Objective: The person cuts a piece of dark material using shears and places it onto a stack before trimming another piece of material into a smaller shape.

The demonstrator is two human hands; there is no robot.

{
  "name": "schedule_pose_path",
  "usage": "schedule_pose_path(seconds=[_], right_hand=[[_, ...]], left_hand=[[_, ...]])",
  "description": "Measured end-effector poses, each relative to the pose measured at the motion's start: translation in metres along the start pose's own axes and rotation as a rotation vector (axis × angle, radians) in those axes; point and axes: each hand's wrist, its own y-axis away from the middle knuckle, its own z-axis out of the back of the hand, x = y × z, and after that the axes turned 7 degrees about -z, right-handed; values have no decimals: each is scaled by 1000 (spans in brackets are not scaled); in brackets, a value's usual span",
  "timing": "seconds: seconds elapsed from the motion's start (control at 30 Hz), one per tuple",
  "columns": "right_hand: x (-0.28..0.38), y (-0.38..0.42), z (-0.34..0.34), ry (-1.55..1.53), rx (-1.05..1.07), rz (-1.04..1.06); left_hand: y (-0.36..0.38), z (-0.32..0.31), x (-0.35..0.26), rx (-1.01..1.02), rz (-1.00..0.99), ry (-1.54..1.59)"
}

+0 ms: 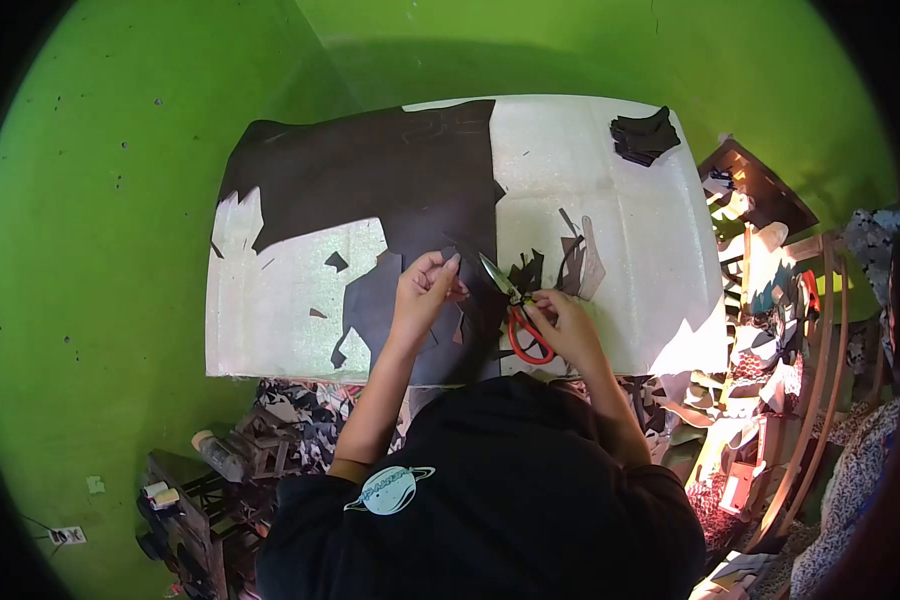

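My left hand (pixel 428 292) is closed in a pinch above the dark sheet, with a small dark piece (pixel 449 251) at its fingertips. Just to the right, my right hand (pixel 564 326) grips a pair of scissors (pixel 501 279) near the pivot. The red handle loops (pixel 530 343) hang below the fingers, and the blades point up and left. Under both hands lies a large dark brown sheet (pixel 370 165) with a jagged, cut-out lower left edge. Dark offcuts (pixel 575 262) lie beside the right hand.
The white-topped table (pixel 635 235) carries a stack of dark cut pieces (pixel 645 136) at its far right corner. Loose scraps (pixel 337 261) are scattered at left. Green walls (pixel 100 240) stand behind and left. A wooden rack (pixel 825 330) and heaped scraps crowd the right side.
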Motion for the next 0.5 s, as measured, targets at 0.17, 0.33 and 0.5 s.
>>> schedule_pose_path(seconds=[0.17,0.33,0.5], right_hand=[[13,-5,18,-535,163,229],[5,-17,24,-539,156,266],[-8,-31,35,-673,179,234]], left_hand=[[-10,-12,-2,51,40,26],[-27,-29,-5,131,40,-14],[-50,-47,-2,246,59,-15]])
